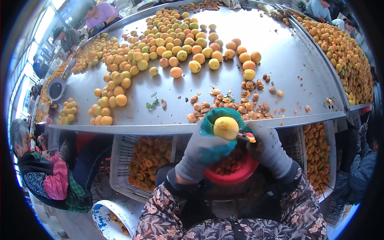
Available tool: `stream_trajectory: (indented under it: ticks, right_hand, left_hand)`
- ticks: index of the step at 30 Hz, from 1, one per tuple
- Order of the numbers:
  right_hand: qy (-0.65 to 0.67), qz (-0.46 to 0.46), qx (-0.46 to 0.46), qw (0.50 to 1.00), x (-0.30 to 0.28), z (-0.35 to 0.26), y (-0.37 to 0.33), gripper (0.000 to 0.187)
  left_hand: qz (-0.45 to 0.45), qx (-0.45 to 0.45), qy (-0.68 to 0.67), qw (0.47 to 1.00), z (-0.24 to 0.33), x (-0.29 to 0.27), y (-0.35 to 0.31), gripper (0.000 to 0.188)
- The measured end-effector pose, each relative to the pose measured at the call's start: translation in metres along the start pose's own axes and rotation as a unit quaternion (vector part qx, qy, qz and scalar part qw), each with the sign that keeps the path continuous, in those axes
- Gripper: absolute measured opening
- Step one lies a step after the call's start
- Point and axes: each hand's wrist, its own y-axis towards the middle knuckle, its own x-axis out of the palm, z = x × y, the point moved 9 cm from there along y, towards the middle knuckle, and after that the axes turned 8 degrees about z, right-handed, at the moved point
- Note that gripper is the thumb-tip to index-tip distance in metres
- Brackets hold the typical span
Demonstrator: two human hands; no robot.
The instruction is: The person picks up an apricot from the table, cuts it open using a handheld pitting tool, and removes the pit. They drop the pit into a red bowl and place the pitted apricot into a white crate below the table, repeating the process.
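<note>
My left hand (198, 154), in a grey glove with a green coated palm, is wrapped round a yellow apricot (225, 128). On its right, my right hand (269, 147), in a grey glove, closes on a small knife (243, 137); something red shows at its fingers. The blade reaches the apricot's right side, with a bit of orange flesh stuck to it. Below both hands is a red basin (249, 173) holding dark reddish-brown pieces. Just beyond the hands, brown apricot pits (244, 107) lie heaped at the near edge of the metal table (160, 129).
Whole apricots (176, 72) spread over the table's left and middle; another large heap (340, 52) fills the right side. Plastic crates with split apricots (149, 160) stand under the table edge. A white bucket (102, 212) is at lower left. A co-worker (56, 176) sits at left.
</note>
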Motion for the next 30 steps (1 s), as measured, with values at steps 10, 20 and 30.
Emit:
stream_trajectory:
  ticks: [10,20,30]
  right_hand:
    - [-0.003,0.071,-0.019,0.997,-0.010,0.007,-0.006,0.032]
    - [-0.012,0.034,-0.010,0.999,-0.001,0.006,0.002,0.033]
    - [0.038,0.093,-0.026,0.995,-0.009,-0.001,0.003,0.032]
  left_hand:
    - [-0.064,0.061,0.119,0.989,0.018,0.011,0.003,0.058]
    - [0.037,0.087,0.155,0.983,0.023,0.000,0.000,0.062]
    - [-0.068,0.081,0.146,0.984,0.024,0.009,0.004,0.055]
